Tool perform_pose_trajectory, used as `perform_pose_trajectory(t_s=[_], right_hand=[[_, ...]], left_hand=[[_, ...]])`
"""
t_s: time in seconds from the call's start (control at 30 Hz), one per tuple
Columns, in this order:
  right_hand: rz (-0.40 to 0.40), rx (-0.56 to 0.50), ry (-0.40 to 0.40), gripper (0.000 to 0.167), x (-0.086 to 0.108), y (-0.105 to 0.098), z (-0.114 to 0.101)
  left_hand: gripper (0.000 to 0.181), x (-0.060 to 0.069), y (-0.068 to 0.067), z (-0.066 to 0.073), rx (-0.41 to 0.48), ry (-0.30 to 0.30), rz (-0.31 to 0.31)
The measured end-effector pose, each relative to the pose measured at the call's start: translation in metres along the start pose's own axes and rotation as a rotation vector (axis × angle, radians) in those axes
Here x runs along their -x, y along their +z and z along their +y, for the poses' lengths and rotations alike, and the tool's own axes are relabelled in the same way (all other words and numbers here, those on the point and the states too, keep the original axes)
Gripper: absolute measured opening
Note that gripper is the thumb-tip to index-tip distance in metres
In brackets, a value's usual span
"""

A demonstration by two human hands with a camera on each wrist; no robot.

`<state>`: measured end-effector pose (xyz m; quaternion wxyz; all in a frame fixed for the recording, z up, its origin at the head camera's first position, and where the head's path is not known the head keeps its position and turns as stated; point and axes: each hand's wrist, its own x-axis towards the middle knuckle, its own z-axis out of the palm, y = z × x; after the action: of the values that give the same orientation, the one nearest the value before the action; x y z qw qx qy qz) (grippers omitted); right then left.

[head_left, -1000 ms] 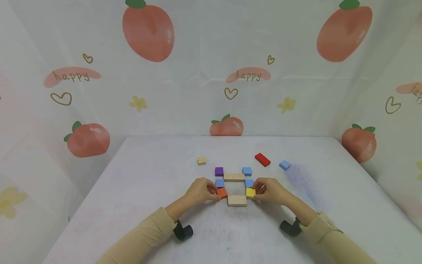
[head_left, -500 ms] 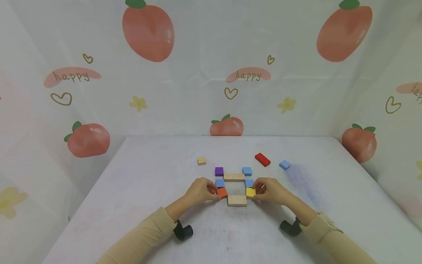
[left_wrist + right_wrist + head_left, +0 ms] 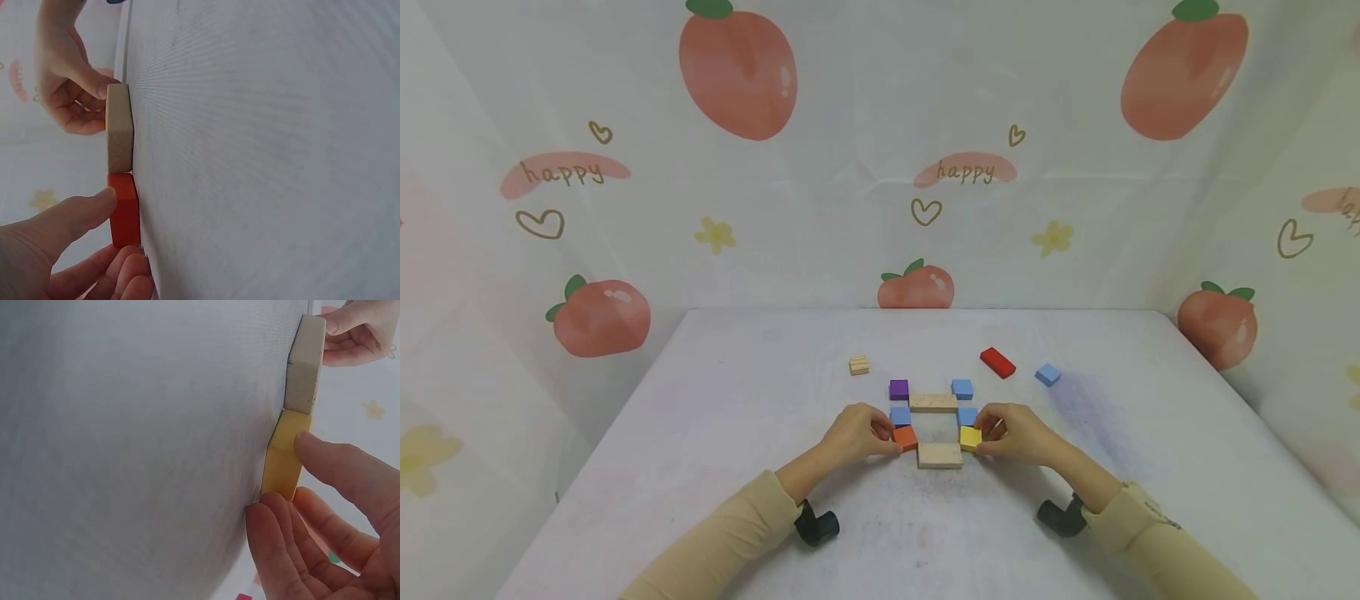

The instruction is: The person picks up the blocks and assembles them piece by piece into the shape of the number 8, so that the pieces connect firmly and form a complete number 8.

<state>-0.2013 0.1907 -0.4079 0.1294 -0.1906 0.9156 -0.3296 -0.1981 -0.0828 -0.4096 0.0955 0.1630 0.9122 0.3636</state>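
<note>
My left hand [image 3: 856, 433] pinches a slightly turned orange block [image 3: 905, 438] between thumb and fingers. On the other side, a yellow block [image 3: 970, 439] is held by the thumb and fingers of my right hand [image 3: 1018, 435]. A plain wooden block [image 3: 939, 456] lies at the front between these two; the left wrist view shows its end against the orange block [image 3: 125, 209], the right wrist view against the yellow block [image 3: 286, 453]. Behind the hands sit two blue blocks [image 3: 900, 417], partly covered by fingers. Further back, another plain wooden block [image 3: 933, 403] has a purple block [image 3: 898, 390] at its left.
One more blue block [image 3: 962, 389] stands at the back right of the ring. Farther off lie a ribbed wooden piece [image 3: 859, 365], a red oblong block [image 3: 997, 363] and a loose blue block [image 3: 1048, 375]. Printed cloth [image 3: 850, 233] hangs behind the white table [image 3: 737, 375].
</note>
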Motion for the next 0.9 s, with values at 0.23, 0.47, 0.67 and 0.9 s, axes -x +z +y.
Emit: perform_pose_trajectory(t_s=[0.23,0.47,0.67,0.9], right_hand=[[0.001,-0.001,-0.001,0.025,-0.0006,-0.0004,0.0008],[-0.003,-0.003,-0.025,0.025,-0.0003,-0.0005,0.0022],[-0.006,-0.006,-0.023,0.024,0.0002,-0.0005,0.0018],[0.000,0.003,-0.006,0.023,-0.0001,-0.0027,0.0006]], left_hand=[[0.032,-0.0002,0.0000,-0.0005,0.001,0.000,-0.002],[0.031,-0.0003,-0.0004,0.0001,0.000,-0.007,-0.001],[0.032,-0.0004,-0.0006,0.0000,0.006,-0.019,-0.002],[0.030,0.0012,-0.0029,0.0000,0.012,0.002,0.006]])
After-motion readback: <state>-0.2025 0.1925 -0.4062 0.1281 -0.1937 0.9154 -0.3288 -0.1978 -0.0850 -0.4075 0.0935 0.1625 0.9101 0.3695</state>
